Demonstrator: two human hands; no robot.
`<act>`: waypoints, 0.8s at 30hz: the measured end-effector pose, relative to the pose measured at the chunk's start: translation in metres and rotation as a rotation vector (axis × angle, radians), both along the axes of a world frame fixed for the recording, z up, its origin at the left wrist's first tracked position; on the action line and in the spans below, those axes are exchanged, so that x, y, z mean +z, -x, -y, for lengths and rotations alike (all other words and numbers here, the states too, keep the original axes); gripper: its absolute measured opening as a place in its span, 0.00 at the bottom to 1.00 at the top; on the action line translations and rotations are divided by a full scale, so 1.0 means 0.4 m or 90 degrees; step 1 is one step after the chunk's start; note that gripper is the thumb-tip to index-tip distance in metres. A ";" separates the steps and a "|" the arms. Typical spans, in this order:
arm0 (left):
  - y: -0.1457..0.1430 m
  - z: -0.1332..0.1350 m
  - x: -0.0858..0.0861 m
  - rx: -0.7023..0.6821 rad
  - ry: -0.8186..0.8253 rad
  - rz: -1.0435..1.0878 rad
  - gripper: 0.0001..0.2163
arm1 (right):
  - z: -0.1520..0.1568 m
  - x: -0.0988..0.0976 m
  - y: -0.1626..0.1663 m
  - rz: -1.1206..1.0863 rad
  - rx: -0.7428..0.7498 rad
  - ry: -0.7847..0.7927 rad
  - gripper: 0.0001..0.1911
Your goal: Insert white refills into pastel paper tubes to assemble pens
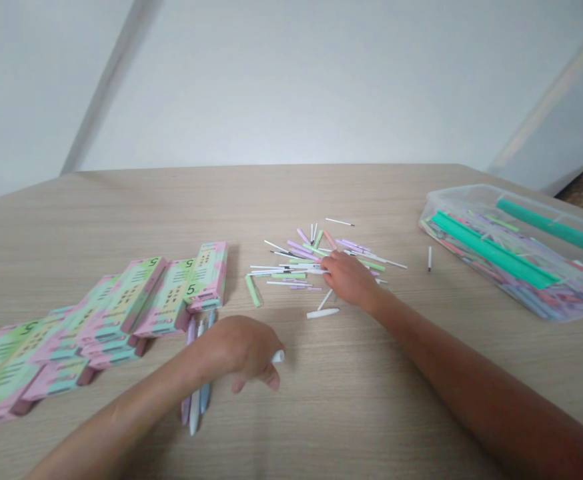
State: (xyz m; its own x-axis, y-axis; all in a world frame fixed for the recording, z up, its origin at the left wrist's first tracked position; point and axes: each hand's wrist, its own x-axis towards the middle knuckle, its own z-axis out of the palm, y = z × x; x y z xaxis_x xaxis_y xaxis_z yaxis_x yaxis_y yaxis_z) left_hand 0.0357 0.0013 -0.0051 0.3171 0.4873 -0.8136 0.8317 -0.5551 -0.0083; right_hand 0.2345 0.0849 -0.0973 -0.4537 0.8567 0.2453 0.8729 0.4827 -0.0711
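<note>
My left hand (246, 350) is closed around a white pen barrel (278, 357), whose open end sticks out between thumb and fingers. Under and beside that forearm lie a few pens (195, 407) in white, purple and blue. Farther off, my right hand (349, 275) rests on a loose pile of pen parts, its fingers curled down at the pile's near side; what they pinch is hidden. In the pile are white refills (276, 268) with dark tips and purple, green and orange barrels (299, 250). A white barrel (323, 313) and a green barrel (253, 291) lie just in front.
Pink and green printed boxes (146, 293) are stacked in a slanting row at the left. On the right stands a clear plastic bin (451, 193) with teal strips, full of pen parts. A single refill (429, 259) lies beside it on the wooden table (371, 400).
</note>
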 end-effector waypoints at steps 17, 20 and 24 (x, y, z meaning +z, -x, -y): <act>-0.003 0.018 0.030 -0.013 -0.023 0.019 0.22 | 0.030 0.035 -0.087 -0.140 -0.064 0.030 0.13; -0.006 0.015 0.030 -0.011 -0.021 0.012 0.23 | 0.033 0.047 -0.107 -0.248 0.019 0.050 0.16; -0.001 0.009 0.018 -0.011 -0.043 0.020 0.25 | 0.060 0.065 -0.097 -0.289 0.100 0.040 0.14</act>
State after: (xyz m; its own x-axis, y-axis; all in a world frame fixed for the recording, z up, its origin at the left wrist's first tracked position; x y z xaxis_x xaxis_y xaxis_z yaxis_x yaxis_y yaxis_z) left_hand 0.0361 -0.0022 0.0020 0.3511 0.5350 -0.7684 0.8226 -0.5683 -0.0199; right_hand 0.2734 0.0610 -0.0714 -0.4375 0.8060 0.3986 0.6641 0.5885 -0.4611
